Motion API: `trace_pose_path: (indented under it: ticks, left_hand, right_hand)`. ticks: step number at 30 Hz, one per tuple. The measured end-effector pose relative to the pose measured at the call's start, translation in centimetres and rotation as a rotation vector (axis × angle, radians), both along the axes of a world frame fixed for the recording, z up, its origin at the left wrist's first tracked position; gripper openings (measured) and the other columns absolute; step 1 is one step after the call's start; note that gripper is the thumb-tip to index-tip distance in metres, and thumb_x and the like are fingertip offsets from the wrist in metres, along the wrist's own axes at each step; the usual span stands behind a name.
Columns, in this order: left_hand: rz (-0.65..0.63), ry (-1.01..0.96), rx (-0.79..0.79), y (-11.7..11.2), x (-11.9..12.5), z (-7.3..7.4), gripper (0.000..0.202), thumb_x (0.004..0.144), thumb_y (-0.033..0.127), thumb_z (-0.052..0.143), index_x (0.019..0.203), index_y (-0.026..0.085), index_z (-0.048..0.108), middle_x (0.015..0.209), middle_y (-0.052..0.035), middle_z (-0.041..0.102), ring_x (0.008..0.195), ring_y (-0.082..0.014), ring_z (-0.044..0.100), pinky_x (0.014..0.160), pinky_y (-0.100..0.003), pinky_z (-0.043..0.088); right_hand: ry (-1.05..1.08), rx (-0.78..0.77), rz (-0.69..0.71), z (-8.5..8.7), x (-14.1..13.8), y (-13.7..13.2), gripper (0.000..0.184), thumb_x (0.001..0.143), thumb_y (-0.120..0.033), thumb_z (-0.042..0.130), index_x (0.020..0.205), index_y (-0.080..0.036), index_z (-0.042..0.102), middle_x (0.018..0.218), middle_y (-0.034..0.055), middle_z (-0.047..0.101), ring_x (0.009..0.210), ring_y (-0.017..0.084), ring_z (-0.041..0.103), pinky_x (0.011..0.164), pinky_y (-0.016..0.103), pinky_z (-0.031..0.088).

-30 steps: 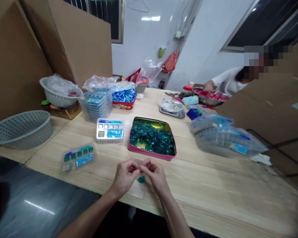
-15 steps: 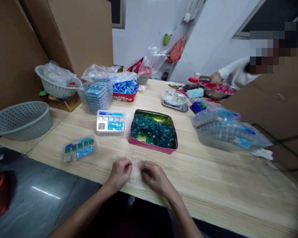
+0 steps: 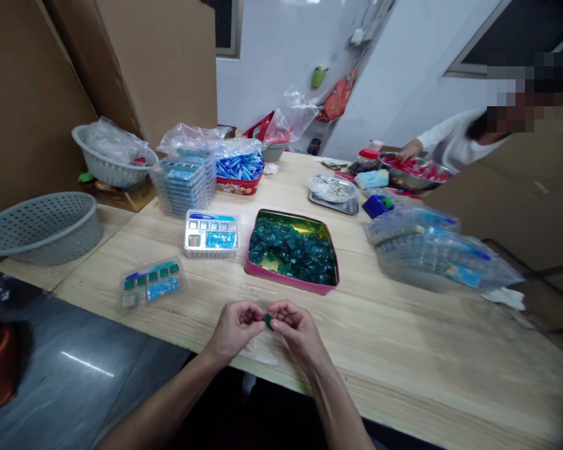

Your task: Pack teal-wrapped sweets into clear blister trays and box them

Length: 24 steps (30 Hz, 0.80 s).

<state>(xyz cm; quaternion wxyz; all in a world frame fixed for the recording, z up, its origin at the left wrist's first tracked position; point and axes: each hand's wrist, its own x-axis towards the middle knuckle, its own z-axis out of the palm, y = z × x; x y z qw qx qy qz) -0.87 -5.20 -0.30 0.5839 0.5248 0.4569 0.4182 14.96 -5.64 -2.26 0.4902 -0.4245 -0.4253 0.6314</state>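
Between my two hands, above the table's front edge, is a small dark green square piece [image 3: 268, 321]. My right hand [image 3: 296, 325] pinches it from the right, and the fingertips of my left hand [image 3: 237, 328] meet it from the left. Beneath them lies a clear plastic tray [image 3: 258, 356], partly hidden by my hands. Just beyond stands a pink-rimmed tin [image 3: 291, 284] holding many dark green pieces. To the left lies a filled clear tray [image 3: 152, 284] with green squares, a blue pen and a blue patterned piece. Behind it sits a stack of trays [image 3: 212, 234] without green squares.
A taller stack of filled trays [image 3: 185, 184] and a red box of blue pens [image 3: 239, 186] stand at the back left. Grey baskets [image 3: 42, 234] are at far left. Bagged trays [image 3: 441, 256] lie right. Another person's hand [image 3: 410, 150] reaches into a metal bowl [image 3: 413, 181].
My hands have come together over the clear tray. The green piece, earlier in my right hand alone, is now between the fingertips of both.
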Motion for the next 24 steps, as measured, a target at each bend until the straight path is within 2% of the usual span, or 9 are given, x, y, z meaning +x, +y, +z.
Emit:
trace_pose_path:
  ticks: [3,7,11,15,19,24]
  left_hand:
    - [-0.006,-0.069,-0.069,0.1,0.0,-0.1,0.009,0.062,0.018,0.066,0.068,0.012,0.064,0.065,-0.0019,0.062,0.061,-0.0114,0.054,0.059,-0.022,0.041]
    - [-0.014,-0.094,-0.093,0.0,-0.2,0.4,0.008,0.059,0.016,0.066,0.058,0.012,0.059,0.058,0.001,0.057,0.056,-0.009,0.048,0.055,-0.02,0.035]
    - [-0.037,-0.096,-0.073,0.2,-0.6,0.9,0.008,0.061,0.016,0.065,0.059,0.013,0.058,0.059,0.0011,0.055,0.058,-0.0094,0.048,0.057,-0.021,0.036]
    - [-0.053,-0.061,-0.043,0.7,-1.1,0.8,0.008,0.061,0.018,0.064,0.059,0.013,0.059,0.061,0.0008,0.056,0.059,-0.0099,0.049,0.058,-0.021,0.036]
    - [-0.076,-0.015,-0.063,1.3,-1.4,0.4,0.007,0.061,0.018,0.063,0.06,0.013,0.059,0.059,0.0011,0.056,0.056,-0.0091,0.047,0.055,-0.02,0.034]
    - [-0.089,-0.048,-0.085,2.3,-1.5,0.3,0.008,0.061,0.019,0.062,0.061,0.012,0.058,0.058,0.0014,0.056,0.055,-0.0081,0.046,0.055,-0.02,0.034]
  right_hand:
    - [0.022,0.004,-0.001,0.0,-0.2,0.0,0.026,0.063,-0.031,0.08,0.08,-0.019,0.064,0.07,-0.0003,0.062,0.062,0.013,0.055,0.06,0.023,0.043]
    - [0.071,0.006,0.037,0.1,-0.4,-0.3,0.026,0.063,-0.029,0.08,0.08,-0.02,0.063,0.071,-0.0011,0.061,0.062,0.011,0.053,0.06,0.022,0.042]
    - [0.142,-0.036,0.114,0.7,-0.5,-0.6,0.032,0.064,-0.035,0.078,0.087,-0.019,0.063,0.076,0.0011,0.058,0.064,0.012,0.052,0.054,0.021,0.04]
    - [0.156,-0.101,0.144,1.1,-0.7,-0.5,0.027,0.07,-0.038,0.073,0.088,-0.02,0.064,0.075,0.0003,0.055,0.06,0.011,0.047,0.051,0.021,0.037]
    - [0.124,-0.058,0.161,1.0,-0.9,0.1,0.025,0.069,-0.034,0.075,0.086,-0.02,0.063,0.073,-0.0001,0.056,0.063,0.012,0.049,0.057,0.022,0.04]
    - [0.035,0.016,0.161,0.7,-0.6,1.5,0.025,0.07,-0.033,0.075,0.083,-0.019,0.06,0.076,0.0005,0.058,0.068,0.013,0.052,0.064,0.024,0.041]
